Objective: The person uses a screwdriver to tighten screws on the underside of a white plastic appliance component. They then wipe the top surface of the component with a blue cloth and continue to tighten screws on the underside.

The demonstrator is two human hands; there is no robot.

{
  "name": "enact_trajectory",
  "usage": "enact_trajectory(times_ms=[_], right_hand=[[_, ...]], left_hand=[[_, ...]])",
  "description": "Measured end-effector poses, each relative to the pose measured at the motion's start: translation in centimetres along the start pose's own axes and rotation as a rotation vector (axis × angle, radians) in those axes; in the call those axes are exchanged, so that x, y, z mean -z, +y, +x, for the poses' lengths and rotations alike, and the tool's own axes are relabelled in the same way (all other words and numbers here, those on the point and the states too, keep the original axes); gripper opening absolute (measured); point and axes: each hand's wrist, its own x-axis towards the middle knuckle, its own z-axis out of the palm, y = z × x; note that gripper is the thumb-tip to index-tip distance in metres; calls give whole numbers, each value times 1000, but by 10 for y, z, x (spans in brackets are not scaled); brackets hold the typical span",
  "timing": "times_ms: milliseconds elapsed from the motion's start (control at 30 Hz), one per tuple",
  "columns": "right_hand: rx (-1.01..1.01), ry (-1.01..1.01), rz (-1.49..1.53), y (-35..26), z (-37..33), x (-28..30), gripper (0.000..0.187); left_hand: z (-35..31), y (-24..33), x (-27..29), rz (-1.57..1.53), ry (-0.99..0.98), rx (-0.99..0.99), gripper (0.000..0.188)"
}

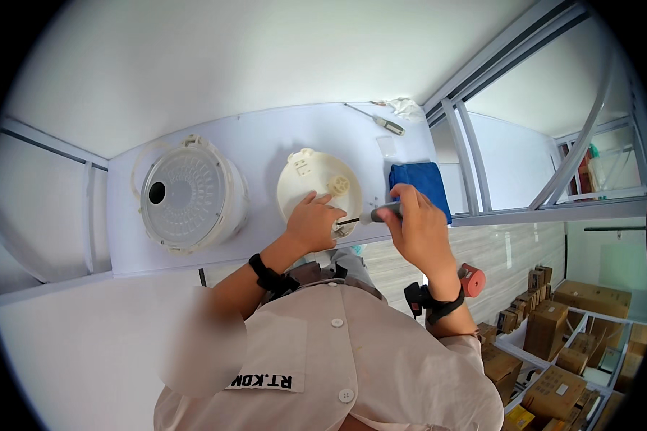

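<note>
A round cream plastic cover (pixel 302 188) lies on the table before me with its hollow side up, showing a small round fitting (pixel 338 186) inside. My left hand (pixel 313 221) grips its near rim, with fingertips resting on the inner surface. My right hand (pixel 418 228) is closed around the grey handle of a screwdriver (pixel 385 212). Its dark shaft runs leftward to the cover's near right edge, beside my left fingers. Where the tip meets the cover is too small to make out. Several tiny screws (pixel 375 200) seem to lie just right of the cover.
Left of the cover stands a round white appliance (pixel 187 197) with a grey slotted face and handle. A folded blue cloth (pixel 420 188) lies at right. Behind it are a small clear bag (pixel 386 147), another screwdriver (pixel 377 119) and crumpled white plastic (pixel 406 108). Metal framing (pixel 467 154) borders the table.
</note>
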Motion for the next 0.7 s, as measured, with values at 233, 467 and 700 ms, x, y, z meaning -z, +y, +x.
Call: enact_trajectory(times_ms=[233, 467, 700], right_hand=[[52, 45, 14, 12, 5, 1, 38], [-188, -134, -108, 15, -1, -5, 38], [128, -36, 146, 15, 4, 5, 33]], left_hand=[[0, 1, 0, 12, -16, 12, 57], [1, 3, 1, 31, -21, 4, 58], [1, 3, 3, 21, -41, 23, 57]])
